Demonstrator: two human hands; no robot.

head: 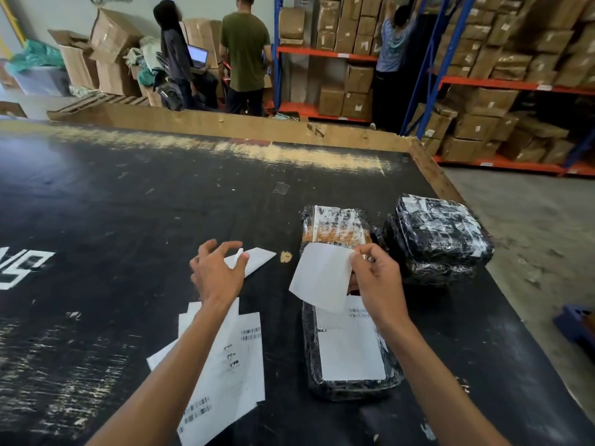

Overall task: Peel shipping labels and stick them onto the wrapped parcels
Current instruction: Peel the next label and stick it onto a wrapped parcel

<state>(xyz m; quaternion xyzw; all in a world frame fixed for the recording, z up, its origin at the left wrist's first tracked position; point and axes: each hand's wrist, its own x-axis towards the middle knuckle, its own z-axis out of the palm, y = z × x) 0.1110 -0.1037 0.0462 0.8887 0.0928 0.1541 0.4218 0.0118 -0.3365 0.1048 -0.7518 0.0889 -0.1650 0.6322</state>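
The right hand [376, 278] pinches a blank white sheet [322, 276] by its upper corner between thumb and fingertips, wrist bent, the sheet hanging in the air above the near parcel [351, 386]; whether it is a peeled label seen from the back or only the backing paper, I cannot tell. The left hand [217, 273] hovers with fingers spread and curled over another white slip [257, 260] lying on the black table [128, 204], holding nothing firmly that I can see; its forearm crosses the loose labels [231, 365], barcodes showing, still unpeeled by the look of them.

The near parcel, wrapped in black film, already carries a white label [349, 349] flat on its top, so that one seems done; just beyond the raised sheet lies a second parcel [336, 228] with clear tape and no fresh label visible; to its right a stack of two black parcels [439, 236] sits near the table's edge, also seemingly unlabelled. By my reckoning the job is early: one parcel labelled, three waiting, and several labels left beside the left arm.
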